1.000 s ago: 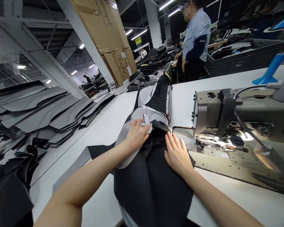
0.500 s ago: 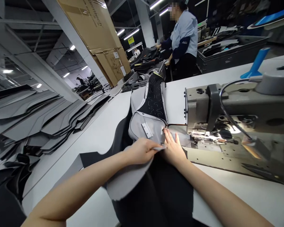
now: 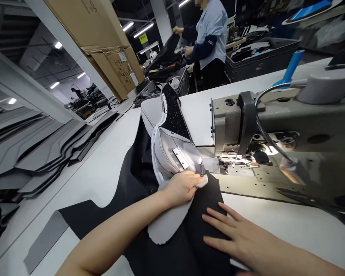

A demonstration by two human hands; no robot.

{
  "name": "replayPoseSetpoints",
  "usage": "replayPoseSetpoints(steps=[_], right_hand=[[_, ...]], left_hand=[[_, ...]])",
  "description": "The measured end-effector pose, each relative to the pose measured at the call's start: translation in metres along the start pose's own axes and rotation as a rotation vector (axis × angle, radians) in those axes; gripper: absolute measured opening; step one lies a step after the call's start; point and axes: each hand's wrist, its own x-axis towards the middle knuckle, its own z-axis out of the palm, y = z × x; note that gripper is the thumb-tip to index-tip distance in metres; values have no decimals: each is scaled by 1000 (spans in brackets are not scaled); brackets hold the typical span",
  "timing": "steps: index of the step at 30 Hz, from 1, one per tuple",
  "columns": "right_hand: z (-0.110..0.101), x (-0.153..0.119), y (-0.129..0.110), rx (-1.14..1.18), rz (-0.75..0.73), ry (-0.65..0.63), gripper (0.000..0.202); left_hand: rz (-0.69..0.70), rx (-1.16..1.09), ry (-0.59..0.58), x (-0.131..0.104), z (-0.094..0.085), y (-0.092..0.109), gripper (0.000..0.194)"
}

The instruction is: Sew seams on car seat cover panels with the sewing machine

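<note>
My left hand [image 3: 184, 187] is closed on the edge of a grey fabric piece [image 3: 169, 224], whose rounded flap hangs below my fingers. Fingers spread, my right hand [image 3: 232, 234] rests over the black fabric [image 3: 202, 214] at the lower right. The grey piece belongs to a sewn bundle with a small white strip [image 3: 180, 158] on it and a black patterned panel [image 3: 175, 115] at its far end. Black fabric lies under and left of the bundle.
A sewing machine [image 3: 276, 122] with a lit lamp stands at the right. Stacked grey panels [image 3: 46, 142] lie at the left. Beyond the table are cardboard boxes [image 3: 103, 50], a grey crate [image 3: 261, 57] and a person in a light blue shirt [image 3: 214, 32].
My right hand has left the bundle's edge, moved down and right, and spread its fingers. The bundle now tilts left. Behind, the person has lifted dark material.
</note>
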Motion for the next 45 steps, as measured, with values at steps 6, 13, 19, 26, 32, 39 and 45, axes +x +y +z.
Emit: replayPoseSetpoints(steps=[6, 13, 19, 26, 32, 39, 45], right_hand=[[11, 16, 9, 12, 97, 9, 59], [31, 26, 29, -213, 200, 292, 44], [28, 17, 22, -388, 190, 396, 33], [29, 5, 18, -476, 221, 465, 35], [28, -1, 21, -407, 214, 513, 33], [18, 4, 68, -282, 239, 497, 41], [24, -2, 60, -397, 287, 528, 37]], left_hand=[[49, 149, -96, 39, -4, -12, 37], [48, 163, -134, 56, -2, 6, 33], [132, 260, -102, 67, 11, 23, 28], [105, 303, -116, 71, 13, 21, 31], [74, 352, -111, 73, 15, 25, 38], [137, 316, -130, 77, 7, 26, 26], [108, 342, -146, 78, 9, 33, 20]])
